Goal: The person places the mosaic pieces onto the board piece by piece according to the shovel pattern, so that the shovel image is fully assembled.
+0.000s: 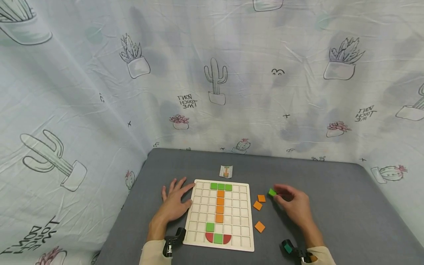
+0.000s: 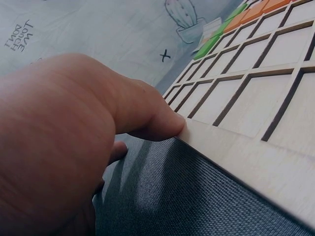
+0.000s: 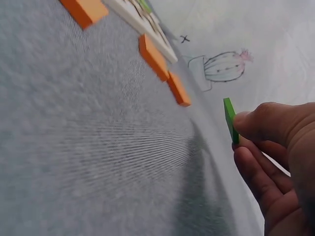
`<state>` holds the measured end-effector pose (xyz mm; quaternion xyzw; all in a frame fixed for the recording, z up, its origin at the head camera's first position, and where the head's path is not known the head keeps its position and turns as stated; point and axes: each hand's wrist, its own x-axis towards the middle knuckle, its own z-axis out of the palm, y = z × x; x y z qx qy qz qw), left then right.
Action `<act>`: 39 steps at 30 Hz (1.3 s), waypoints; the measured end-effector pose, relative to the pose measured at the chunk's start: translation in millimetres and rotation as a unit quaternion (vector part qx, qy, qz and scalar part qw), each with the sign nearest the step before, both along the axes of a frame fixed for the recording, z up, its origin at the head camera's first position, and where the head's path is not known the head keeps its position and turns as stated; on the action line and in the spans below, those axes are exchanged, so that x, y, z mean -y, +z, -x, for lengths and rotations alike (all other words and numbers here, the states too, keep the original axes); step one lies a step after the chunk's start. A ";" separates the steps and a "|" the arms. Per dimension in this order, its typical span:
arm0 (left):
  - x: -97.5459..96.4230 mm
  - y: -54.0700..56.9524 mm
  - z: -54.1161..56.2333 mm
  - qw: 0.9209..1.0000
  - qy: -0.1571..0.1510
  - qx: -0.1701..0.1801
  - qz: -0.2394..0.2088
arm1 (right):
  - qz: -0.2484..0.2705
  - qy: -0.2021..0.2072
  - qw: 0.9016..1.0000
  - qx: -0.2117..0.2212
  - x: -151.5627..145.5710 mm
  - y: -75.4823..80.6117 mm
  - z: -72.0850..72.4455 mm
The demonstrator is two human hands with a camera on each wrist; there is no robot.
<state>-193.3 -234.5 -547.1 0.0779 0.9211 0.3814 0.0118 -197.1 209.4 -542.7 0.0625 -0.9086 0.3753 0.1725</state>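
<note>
A wooden grid board [image 1: 238, 221] lies on the grey table, with green, orange and red pieces set in some of its cells. My left hand [image 1: 174, 202] rests at the board's left edge, its fingers spread and its thumb touching the rim, as the left wrist view also shows. Right of the board, my right hand [image 1: 294, 204] pinches a green square tile [image 3: 230, 119] between thumb and fingers, held up off the table. Close to that hand lie three loose orange tiles, among them the nearest orange tile [image 1: 260, 226].
Behind the board lies a small pattern card [image 1: 226, 171] with a printed grid. A printed cloth [image 1: 245, 92] hangs behind and at the left of the table [image 1: 347, 206]. Each wrist wears a black camera, such as the right camera [image 1: 291, 250].
</note>
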 end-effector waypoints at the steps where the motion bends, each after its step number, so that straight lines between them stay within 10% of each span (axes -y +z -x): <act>1: 0.0 0.0 0.0 1.000 0.000 0.000 0.000 | 0.004 0.003 1.000 0.004 -0.4 1.9 -2.6; 24: 0.1 0.7 -0.1 1.000 -0.003 -0.002 -0.004 | 0.097 0.115 0.988 -0.010 29.9 32.9 -65.6; 39: 0.3 -1.3 0.7 1.000 -0.003 -0.001 -0.005 | 0.102 0.179 0.978 0.044 60.9 24.8 -75.7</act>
